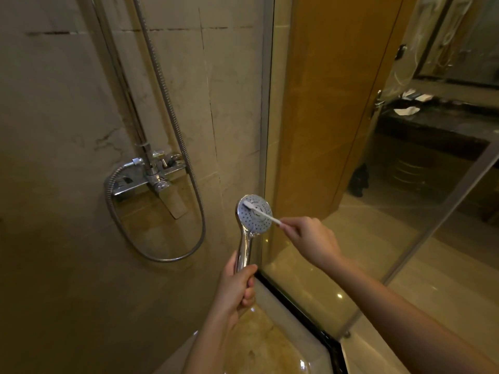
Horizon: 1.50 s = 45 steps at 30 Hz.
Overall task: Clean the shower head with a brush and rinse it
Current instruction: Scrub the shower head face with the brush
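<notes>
Beige tiled wall (67,103) fills the left half, with dark cracked grout lines at upper left. Chrome mixer tap (154,174) on the wall, centre left. Metal-framed glass partition (266,117) runs down the centre. Wooden door (329,103) behind it, upper centre. Dark counter (445,122) at right, mirror (464,41) above it. Glossy floor (445,279) at lower right. Warm, dim light.

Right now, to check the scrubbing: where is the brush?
Head view, lower centre: the brush lies across the face of the shower head, its handle pinched by the right hand.
</notes>
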Tool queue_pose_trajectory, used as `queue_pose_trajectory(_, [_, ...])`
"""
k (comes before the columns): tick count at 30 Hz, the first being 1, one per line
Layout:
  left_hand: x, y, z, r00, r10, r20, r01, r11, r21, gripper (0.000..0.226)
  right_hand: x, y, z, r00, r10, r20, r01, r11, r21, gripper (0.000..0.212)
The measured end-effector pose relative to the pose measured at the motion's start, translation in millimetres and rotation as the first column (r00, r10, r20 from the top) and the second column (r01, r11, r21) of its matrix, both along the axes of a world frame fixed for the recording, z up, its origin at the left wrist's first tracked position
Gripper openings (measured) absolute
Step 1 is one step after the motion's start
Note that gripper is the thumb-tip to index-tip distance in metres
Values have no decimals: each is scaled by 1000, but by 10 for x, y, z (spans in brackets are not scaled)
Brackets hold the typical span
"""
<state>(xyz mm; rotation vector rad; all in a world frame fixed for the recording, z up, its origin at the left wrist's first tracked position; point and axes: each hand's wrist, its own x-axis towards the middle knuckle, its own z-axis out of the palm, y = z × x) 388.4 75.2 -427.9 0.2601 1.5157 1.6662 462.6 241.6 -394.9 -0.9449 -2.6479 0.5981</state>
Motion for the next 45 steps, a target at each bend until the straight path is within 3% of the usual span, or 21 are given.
queue_pose_trajectory(3, [26,-21,-24,998,-5,-63,2,999,-48,42,-23,139,-10,992,-118,-42,114,990,-88,27])
queue_pose_trajectory(7, [-13,-76,-28,998,33,-59,-35,999,-33,40,-30,-43,4,1000,16,27,-16,1000,-22,25])
queue_pose_trajectory(11, [-28,-64,-47,997,-2,-77,-4,997,-73,50,-85,76,-2,997,-64,-32,62,996,-57,25])
queue_pose_trajectory(15, [-62,-99,-43,997,2,-81,-7,998,-64,54,-94,-42,-1,998,59,-16,-59,998,14,26])
queue_pose_trajectory(19, [-55,-102,-70,994,-33,-105,23,995,-97,58,-90,168,2,998,-51,-48,49,998,-37,25])
queue_pose_trajectory(22, [-34,-123,-65,996,-24,-84,19,998,-63,53,-76,60,-31,999,30,-25,-31,999,-42,23])
queue_pose_trajectory(24, [-70,-120,-67,998,-32,-48,30,999,-44,46,-70,112,-56,999,-2,-54,-2,998,-65,22])
queue_pose_trajectory(26, [-50,-109,-28,999,-46,-14,46,999,-13,35,-57,206,-67,988,-82,-132,61,986,-158,23])
queue_pose_trajectory(31, [-41,-91,91,992,-24,125,14,997,82,22,-33,187,-96,972,-18,-232,-69,929,-363,17])
queue_pose_trajectory(34, [-48,-74,115,985,-52,163,39,996,83,27,4,265,-130,965,-86,-246,-14,926,-376,15])
queue_pose_trajectory(38, [-47,-55,123,975,-44,216,15,991,135,27,0,59,-194,968,10,-252,-99,933,-346,19])
queue_pose_trajectory(42, [-19,-17,142,977,-51,207,31,995,100,17,-30,201,-157,948,-128,-291,-2,913,-407,21])
queue_pose_trajectory(45, [-23,-30,154,977,-49,207,23,992,127,17,-35,120,-93,978,16,-207,-86,939,-332,18])
